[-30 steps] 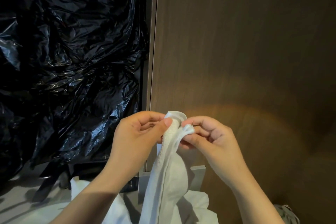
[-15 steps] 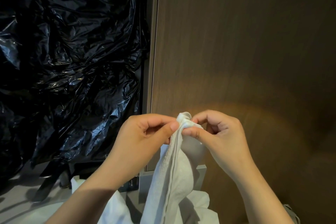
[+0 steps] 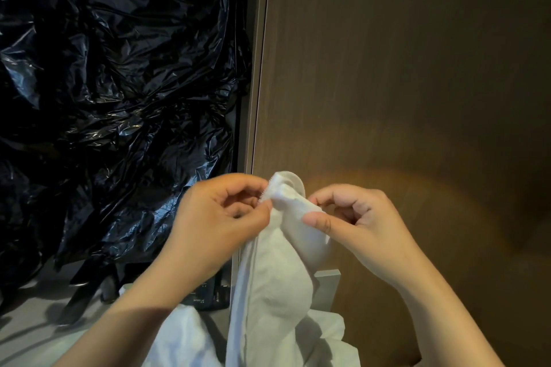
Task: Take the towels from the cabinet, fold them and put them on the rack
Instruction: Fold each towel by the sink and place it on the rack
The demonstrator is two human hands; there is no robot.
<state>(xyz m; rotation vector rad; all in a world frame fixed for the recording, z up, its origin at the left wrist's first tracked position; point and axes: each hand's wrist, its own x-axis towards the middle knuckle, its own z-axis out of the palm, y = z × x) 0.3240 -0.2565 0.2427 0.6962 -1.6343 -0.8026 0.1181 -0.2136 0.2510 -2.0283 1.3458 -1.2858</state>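
Note:
A white towel [image 3: 277, 283] hangs bunched in front of me, its top end raised between both hands. My left hand [image 3: 217, 226] pinches the towel's upper edge with thumb and fingertips. My right hand [image 3: 354, 226] pinches the cloth just to the right, its thumb pressed on the fold. The towel's lower part trails down out of the frame's bottom edge. More white cloth [image 3: 182, 340] lies bunched below my left forearm.
A brown wooden cabinet door [image 3: 402, 83] fills the right side, close behind my hands. Crumpled black plastic sheeting [image 3: 104, 98] covers the left. A dark stand's legs [image 3: 86, 289] rest on the pale floor at lower left.
Both hands have shifted their pinch along the towel's top edge. The right hand has slid slightly right and down, spreading the fold between the hands.

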